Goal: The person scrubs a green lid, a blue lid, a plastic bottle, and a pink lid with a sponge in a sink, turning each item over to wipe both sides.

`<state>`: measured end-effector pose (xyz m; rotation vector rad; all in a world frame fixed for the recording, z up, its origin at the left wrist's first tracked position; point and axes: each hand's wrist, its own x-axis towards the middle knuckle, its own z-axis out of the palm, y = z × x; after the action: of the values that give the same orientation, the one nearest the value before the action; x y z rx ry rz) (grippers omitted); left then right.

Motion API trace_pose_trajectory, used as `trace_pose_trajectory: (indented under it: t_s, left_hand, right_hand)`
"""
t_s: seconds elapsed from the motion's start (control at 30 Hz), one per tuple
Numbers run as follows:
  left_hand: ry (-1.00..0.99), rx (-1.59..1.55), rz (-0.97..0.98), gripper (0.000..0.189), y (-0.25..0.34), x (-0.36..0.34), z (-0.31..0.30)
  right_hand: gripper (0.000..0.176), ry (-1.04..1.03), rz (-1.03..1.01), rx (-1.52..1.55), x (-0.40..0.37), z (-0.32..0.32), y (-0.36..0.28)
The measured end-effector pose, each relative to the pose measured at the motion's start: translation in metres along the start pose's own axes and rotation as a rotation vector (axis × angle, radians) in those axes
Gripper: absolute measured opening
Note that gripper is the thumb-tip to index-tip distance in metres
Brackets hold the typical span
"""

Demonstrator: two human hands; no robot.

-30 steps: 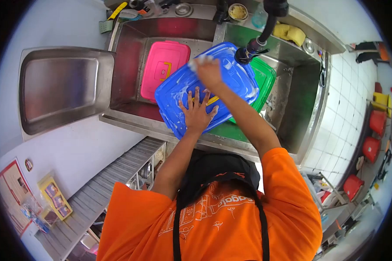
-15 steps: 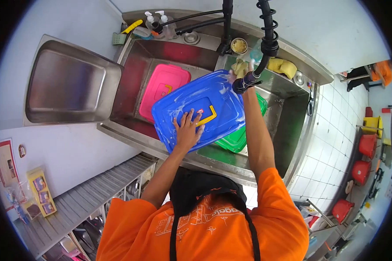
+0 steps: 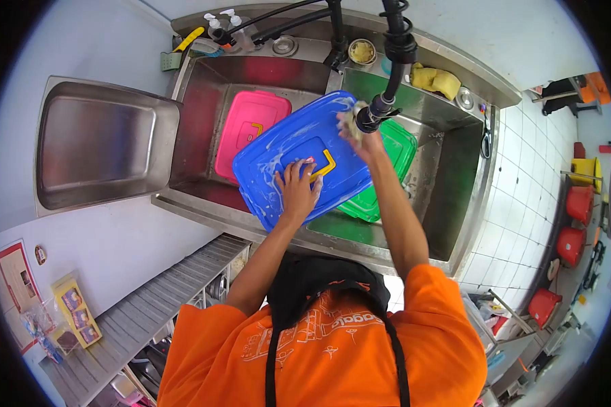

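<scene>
A soapy blue lid (image 3: 288, 146) with a yellow handle lies tilted across the divider of a double sink. My left hand (image 3: 297, 186) rests on it near the handle, fingers spread. At the lid's upper right edge, my right hand (image 3: 360, 139) is closed on a pale yellowish sponge or cloth (image 3: 349, 122), partly hidden by the black spray head (image 3: 370, 117). A pink lid (image 3: 241, 122) lies in the left basin, and a green lid (image 3: 398, 149) is in the right one, partly under the blue lid and my forearm.
A steel basin (image 3: 105, 146) stands left of the sink. Along the back ledge are pump bottles (image 3: 241, 32), a small bowl (image 3: 362, 52) and yellow sponges (image 3: 436, 81). Black hose (image 3: 400, 47) hangs over the sink. A slatted shelf (image 3: 142, 302) is at lower left.
My right hand has moved down and left along the blue lid's edge with the sponge or cloth. The blue lid has shifted slightly left; my left hand stays on it.
</scene>
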<state>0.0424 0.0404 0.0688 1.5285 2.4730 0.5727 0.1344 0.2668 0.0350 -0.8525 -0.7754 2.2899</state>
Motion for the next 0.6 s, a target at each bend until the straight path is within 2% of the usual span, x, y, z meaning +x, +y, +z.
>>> trace_pose_trajectory:
  t_s: [0.03, 0.1, 0.13, 0.23, 0.3, 0.37, 0.43, 0.5, 0.57, 0.6]
  left_hand:
    - [0.007, -0.062, -0.002, 0.039, 0.004, 0.004, 0.002]
    - [-0.017, -0.083, 0.018, 0.039, 0.009, 0.016, 0.010]
    - [-0.016, -0.102, 0.035, 0.039, 0.012, 0.026, 0.013]
    - [0.096, -0.037, 0.067, 0.039, 0.014, 0.046, 0.012]
    - [0.158, -0.056, 0.069, 0.041, 0.005, 0.051, 0.010]
    - [0.272, -0.008, -0.059, 0.044, -0.008, 0.048, 0.012]
    - [0.296, 0.041, -0.033, 0.043, -0.017, 0.061, 0.013]
    - [0.351, -0.138, 0.186, 0.041, -0.021, 0.101, 0.017]
    - [0.394, -0.230, 0.291, 0.038, 0.008, 0.155, 0.003]
    - [0.402, -0.227, 0.347, 0.035, 0.026, 0.183, -0.003]
  right_hand:
    - [0.035, 0.007, -0.001, 0.001, -0.013, 0.005, -0.001]
    - [0.044, -0.067, 0.177, 0.509, -0.037, 0.012, -0.002]
    - [0.055, -0.041, 0.150, 0.528, -0.039, 0.018, -0.006]
    - [0.052, -0.005, 0.116, 0.695, -0.041, 0.027, -0.024]
    - [0.051, 0.022, 0.063, 0.672, -0.035, 0.022, -0.026]
    - [0.050, 0.191, 0.009, 0.466, -0.031, 0.015, -0.019]
    - [0.049, 0.134, 0.026, 0.448, -0.028, 0.008, -0.009]
    - [0.049, 0.071, 0.044, 0.416, -0.026, 0.005, -0.003]
    - [0.048, -0.027, 0.095, 0.551, -0.027, 0.014, 0.002]
    - [0.048, 0.048, 0.121, 0.590, -0.029, 0.024, 0.000]
